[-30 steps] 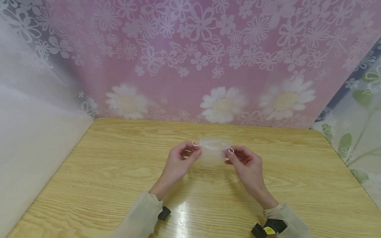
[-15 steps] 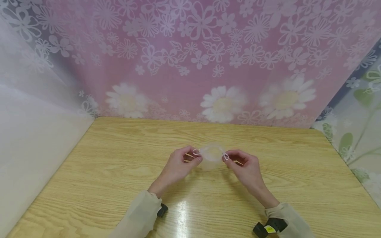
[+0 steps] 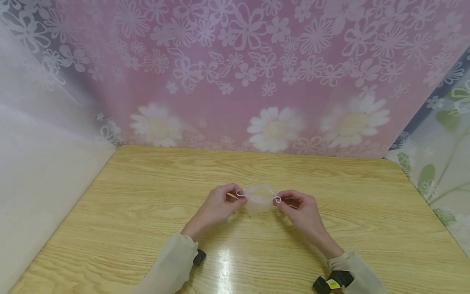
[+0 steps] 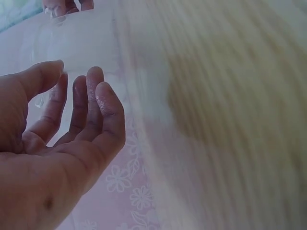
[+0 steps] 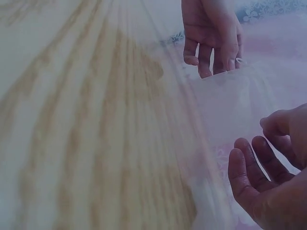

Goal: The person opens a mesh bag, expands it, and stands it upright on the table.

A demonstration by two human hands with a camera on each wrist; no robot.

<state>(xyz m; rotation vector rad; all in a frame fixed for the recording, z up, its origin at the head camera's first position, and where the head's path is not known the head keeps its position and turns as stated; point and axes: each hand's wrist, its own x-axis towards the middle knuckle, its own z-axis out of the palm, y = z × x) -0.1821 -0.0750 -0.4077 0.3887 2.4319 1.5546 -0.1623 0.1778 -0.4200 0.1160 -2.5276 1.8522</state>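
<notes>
Between the two hands hangs a small translucent drawstring pouch, with white cord loops at its two sides. Its mouth gapes in an oval toward the head camera. My left hand pinches the left side of the pouch between thumb and index finger, by a cord loop. On the opposite side my right hand pinches the right end, where another loop sticks out at the fingertips. In the left wrist view the pouch spans to the other hand; the remaining left fingers are spread and bent below it.
A wood-grain table lies beneath the hands. Behind it hangs a pink flowered curtain, with a pale sheet at the left and a leaf-patterned one at the right. Black bands sit on the wrists.
Both hands have come slightly down toward the person with the pouch. It has tipped, so its mouth now shows as an open oval; the right hand has moved a little left.
</notes>
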